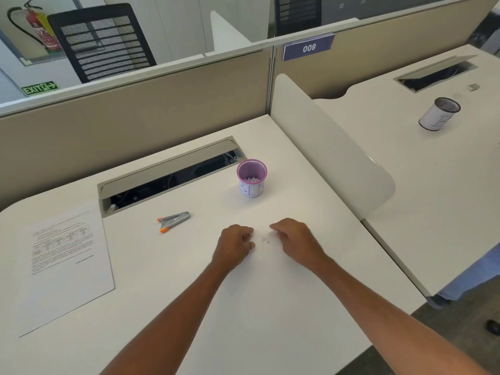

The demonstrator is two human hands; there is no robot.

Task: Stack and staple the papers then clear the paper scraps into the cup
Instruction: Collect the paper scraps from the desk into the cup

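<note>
A stack of printed papers (65, 263) lies flat at the left of the white desk (189, 307). A silver stapler with orange tips (173, 220) rests beyond it, toward the middle. The purple mesh cup (252, 177) stands at the back right, with white scraps inside. A few small paper scraps (264, 238) lie on the desk between my hands. My left hand (235, 246) has its fingers curled and seems to pinch scraps at its fingertips. My right hand (293, 239) sits just right of the scraps, fingers curled over the desk; whether it holds any is hidden.
An open cable tray (173, 174) runs along the back of the desk. A white divider panel (324, 142) borders the right side. On the neighbouring desk stands a white cup (438, 113). Beige partition walls close the back.
</note>
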